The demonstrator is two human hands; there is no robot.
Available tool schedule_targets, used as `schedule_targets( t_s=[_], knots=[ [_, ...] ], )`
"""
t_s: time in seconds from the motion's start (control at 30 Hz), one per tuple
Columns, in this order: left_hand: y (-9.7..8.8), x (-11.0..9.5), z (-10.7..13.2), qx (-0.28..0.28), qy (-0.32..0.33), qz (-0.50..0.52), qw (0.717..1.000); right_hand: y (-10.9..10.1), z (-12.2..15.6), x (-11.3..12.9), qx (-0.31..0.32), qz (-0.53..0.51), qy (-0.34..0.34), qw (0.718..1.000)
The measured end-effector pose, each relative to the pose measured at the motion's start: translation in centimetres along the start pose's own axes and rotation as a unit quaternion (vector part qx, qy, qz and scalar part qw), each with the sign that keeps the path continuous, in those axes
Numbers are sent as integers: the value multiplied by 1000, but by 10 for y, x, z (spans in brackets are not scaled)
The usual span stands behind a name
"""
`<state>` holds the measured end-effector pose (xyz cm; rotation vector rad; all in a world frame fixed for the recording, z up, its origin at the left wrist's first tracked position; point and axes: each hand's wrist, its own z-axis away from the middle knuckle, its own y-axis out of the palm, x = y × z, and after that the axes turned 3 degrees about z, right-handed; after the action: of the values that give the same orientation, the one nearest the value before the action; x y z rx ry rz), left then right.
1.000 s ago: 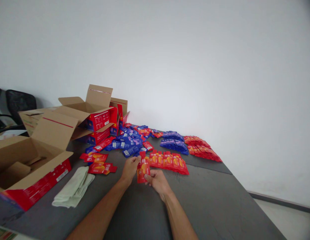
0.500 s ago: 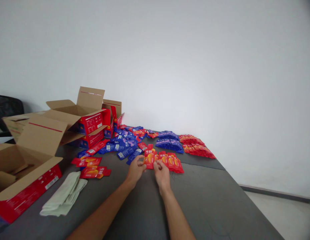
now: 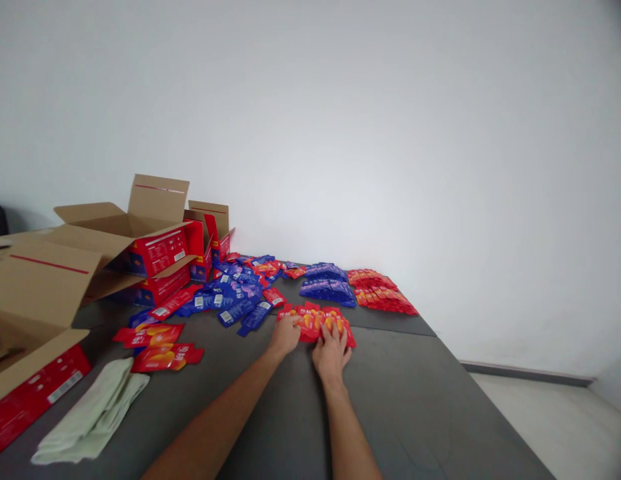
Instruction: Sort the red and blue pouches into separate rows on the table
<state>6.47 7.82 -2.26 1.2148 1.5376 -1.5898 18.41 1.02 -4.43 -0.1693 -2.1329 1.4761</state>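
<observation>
A short row of red packets (image 3: 317,319) lies on the dark grey table (image 3: 400,400) straight ahead of me. My right hand (image 3: 331,351) lies on the near edge of that row with its fingers spread flat over the packets. My left hand (image 3: 285,335) rests at the row's left end, fingers curled down onto the leftmost red packet. Neither hand lifts anything off the table.
A heap of blue and red packets (image 3: 235,293) lies behind my left hand. Neat piles of blue packets (image 3: 326,283) and red packets (image 3: 380,290) sit farther back. Open cardboard boxes (image 3: 140,247) stand at the left, with a folded pale green cloth (image 3: 90,413) and two loose red packets (image 3: 160,347) near them.
Both hands held one red packet above the table, carried it forward and laid it on the red row. The right hand now lies flat on the row. The view shifted right.
</observation>
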Motion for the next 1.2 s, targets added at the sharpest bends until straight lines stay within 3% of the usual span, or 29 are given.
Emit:
schedule_targets(
  t_s=[0.17, 0.33, 0.47, 0.7, 0.93, 1.2],
  knots=[
    [4, -7, 10, 3, 47, -113, 992, 3, -1, -4, 4, -7, -1, 1000],
    [5, -10, 21, -23, 102, -308, 946, 8, -2, -5, 0, -7, 5, 1000],
    [4, -8, 25, -24, 121, -337, 934, 9, -2, -5, -4, -7, 6, 1000],
    [0, -5, 31, -27, 113, -330, 937, -7, 3, 10, -39, -9, 1, 999],
    [-39, 2, 27, -51, 99, -340, 934, -8, 6, 55, -66, -32, -85, 994],
    [-85, 33, 8, -33, 95, -361, 927, 6, -19, 115, 1, -25, -204, 979]
  ],
)
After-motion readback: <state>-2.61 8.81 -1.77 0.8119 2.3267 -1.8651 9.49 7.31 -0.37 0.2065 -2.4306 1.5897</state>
